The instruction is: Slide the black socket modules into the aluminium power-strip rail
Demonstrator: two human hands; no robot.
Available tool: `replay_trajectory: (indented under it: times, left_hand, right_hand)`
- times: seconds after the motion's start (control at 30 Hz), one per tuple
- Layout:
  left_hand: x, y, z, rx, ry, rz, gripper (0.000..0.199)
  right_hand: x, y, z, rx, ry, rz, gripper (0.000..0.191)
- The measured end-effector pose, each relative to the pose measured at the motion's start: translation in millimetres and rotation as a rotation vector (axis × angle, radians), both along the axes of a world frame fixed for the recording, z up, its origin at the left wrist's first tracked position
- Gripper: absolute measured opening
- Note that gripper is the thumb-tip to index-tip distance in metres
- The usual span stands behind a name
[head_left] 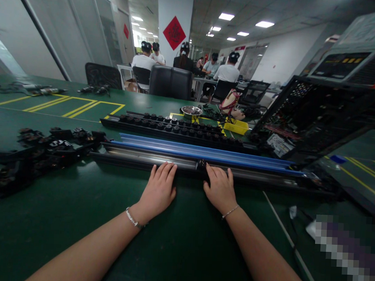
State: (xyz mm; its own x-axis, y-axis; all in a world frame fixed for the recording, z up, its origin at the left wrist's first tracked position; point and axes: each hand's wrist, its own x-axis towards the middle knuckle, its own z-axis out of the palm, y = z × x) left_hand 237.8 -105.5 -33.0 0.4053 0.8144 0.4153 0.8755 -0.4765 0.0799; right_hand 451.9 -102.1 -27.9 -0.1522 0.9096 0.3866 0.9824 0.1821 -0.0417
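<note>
A long black metal channel [137, 157] with a shiny inside lies across the table before me. My left hand [160, 187] rests on its near edge, fingers stretched out over the rim. Inside the channel, near its middle, sits a small black socket-like module [201, 164]. My right hand [219, 185] is beside it, the index fingertip touching or nearly touching its right side. The other right fingers lie apart over the channel's edge. A blue strip [205, 151] runs alongside, just behind the channel.
Behind lie black strips with round sockets [175, 129], a metal bowl [191, 111] and a yellow tray [236, 126]. Loose black parts [40, 159] are heaped at left. An opened computer case [319, 109] stands at right. Several people sit at tables farther back.
</note>
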Motion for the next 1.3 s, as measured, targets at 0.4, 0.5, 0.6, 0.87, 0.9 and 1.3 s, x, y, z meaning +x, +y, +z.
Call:
replay_trajectory:
  times: [0.4, 0.5, 0.6, 0.87, 0.9, 1.3]
  left_hand:
    - [1, 1, -0.8, 0.001, 0.005, 0.009, 0.061]
    - [1, 0, -1.2, 0.011, 0.001, 0.012, 0.061]
    - [1, 1, -1.3, 0.018, -0.004, 0.009, 0.061]
    - [0, 0, -1.2, 0.025, -0.014, 0.005, 0.062]
    - [0, 0, -1.1, 0.026, -0.014, 0.005, 0.063]
    - [1, 1, -1.7, 0.023, -0.022, -0.004, 0.062]
  right_hand:
    - [-1, 1, 1.0, -0.021, -0.026, -0.012, 0.051]
    - [-3, 2, 2.4, -0.04, -0.049, -0.034, 0.05]
    - [-9, 3, 4.4, -0.058, -0.067, -0.073, 0.051]
    - [-23, 3, 6.0, -0.075, -0.035, -0.078, 0.053]
    - [-23, 3, 5.2, -0.06, -0.028, -0.063, 0.052]
    - [-19, 5, -1.6, 0.034, -0.001, 0.043, 0.048]
